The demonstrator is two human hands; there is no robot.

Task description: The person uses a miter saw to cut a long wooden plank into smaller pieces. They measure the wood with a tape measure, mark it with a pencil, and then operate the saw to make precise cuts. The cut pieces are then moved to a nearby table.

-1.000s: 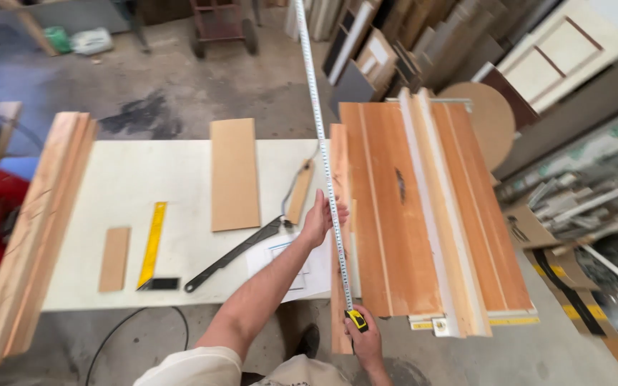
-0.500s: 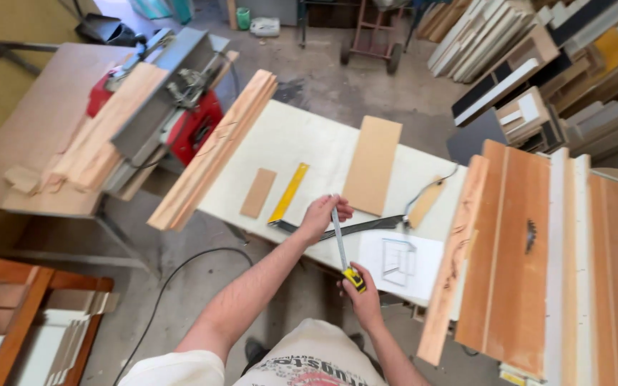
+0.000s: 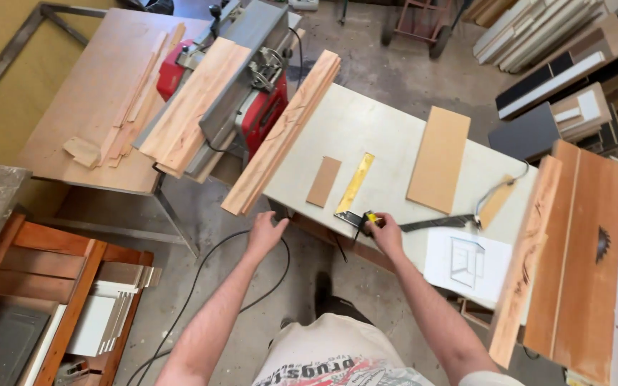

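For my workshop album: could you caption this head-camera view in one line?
Right hand holds a yellow tape measure at the white table's edge; left hand hangs open beside stacked boards.

Tape measure (image 3: 372, 219): yellow and black, closed in the right hand's (image 3: 388, 233) fingers.
Try square (image 3: 352, 191): yellow blade, black stock — just left of those fingers.
Worktable (image 3: 366, 136): pale off-white top, beyond both hands.
Small board (image 3: 323, 181): plain tan, above the left hand's (image 3: 263, 232) fingertips.
Plank stack (image 3: 284, 134): reddish pine with darker streaks.
Paper sheet (image 3: 468, 263): white, grey line drawing — right of the right hand.
Machine (image 3: 262, 107): red body, grey top.
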